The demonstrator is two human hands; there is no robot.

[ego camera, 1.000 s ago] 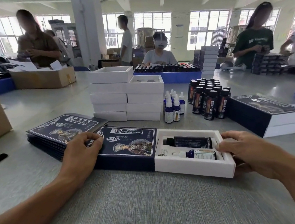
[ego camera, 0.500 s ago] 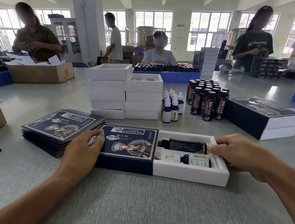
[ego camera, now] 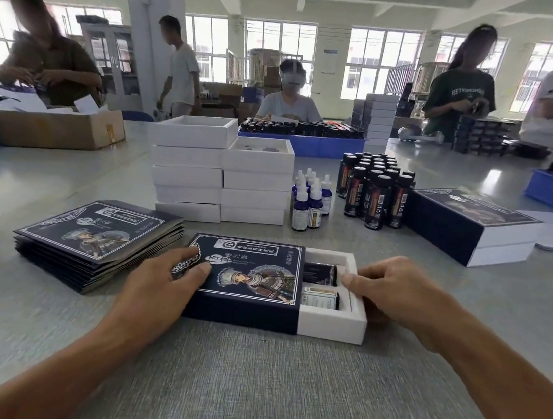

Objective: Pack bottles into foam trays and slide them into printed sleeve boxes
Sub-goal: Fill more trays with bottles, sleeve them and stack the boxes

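1. Since the earlier frames the foam tray (ego camera: 331, 322) has gone deeper into the printed sleeve box (ego camera: 248, 280); only its right end now shows, where before more than half of it lay bare.
2. The left hand (ego camera: 163, 286) lies on the sleeve's left end, fingers spread and nearly straight, pressing it down onto the desk (ego camera: 247, 388). Keep that pressure flat so the sleeve mouth is not pinched narrow.
3. The right hand (ego camera: 396, 292) is curled over the tray's right end, fingertips on its rim, and appears to push it leftward. Push along the tray's long axis, square to the sleeve, so that neither corner catches.
4. The dark bottle (ego camera: 319, 272) and the dropper bottle (ego camera: 320, 298) lie in their recesses, half under the sleeve. I judge they sit low enough to clear the edge; if one rides up, seat it first.
5. Finish when the tray end lies flush with the sleeve mouth. More flat sleeves (ego camera: 99, 241) wait just to the left, empty trays (ego camera: 220, 172) and loose bottles (ego camera: 370, 189) behind.
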